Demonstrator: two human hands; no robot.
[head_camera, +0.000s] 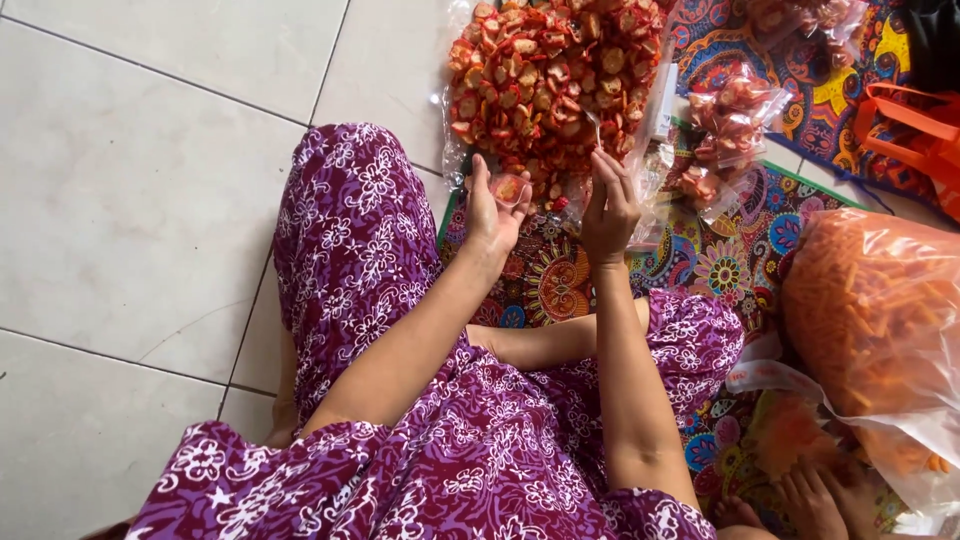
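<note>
Head view: the left hand (490, 212) cups a small clear bag (509, 188) with a few red chips, fingers curled loosely round it. The right hand (608, 205) pinches a spoon (594, 125) between its fingertips, the bowl pointing to 12 o'clock into the chip heap (550, 75) on clear plastic. At 3 o'clock lies an orange snack sack (880, 310); filled packets (730, 115) sit at 1 o'clock on a patterned mat (745, 265).

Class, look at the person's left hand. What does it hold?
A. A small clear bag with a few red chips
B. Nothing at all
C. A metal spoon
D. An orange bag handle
A: the left hand cups a small clear bag holding a few red chips, in front of the big chip pile.
</note>
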